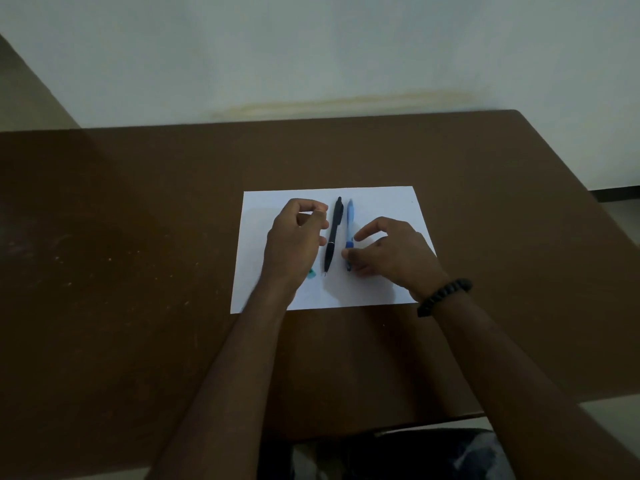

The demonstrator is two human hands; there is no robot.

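A white sheet of paper [381,209] lies on the brown table [138,237]. On it, a black pen [334,233] and a blue pen [349,220] lie side by side, tips toward me. My right hand [391,254] pinches the blue pen's lower end between thumb and fingers. My left hand [294,237] hovers just left of the black pen, its fingers loosely curled and holding nothing. A small green thing [311,273] peeks out from under my left wrist; most of it is hidden.
A pale wall [311,46] stands right behind the table's far edge. The table's near edge runs close to my lap [398,455]. A dark bead bracelet [443,296] sits on my right wrist.
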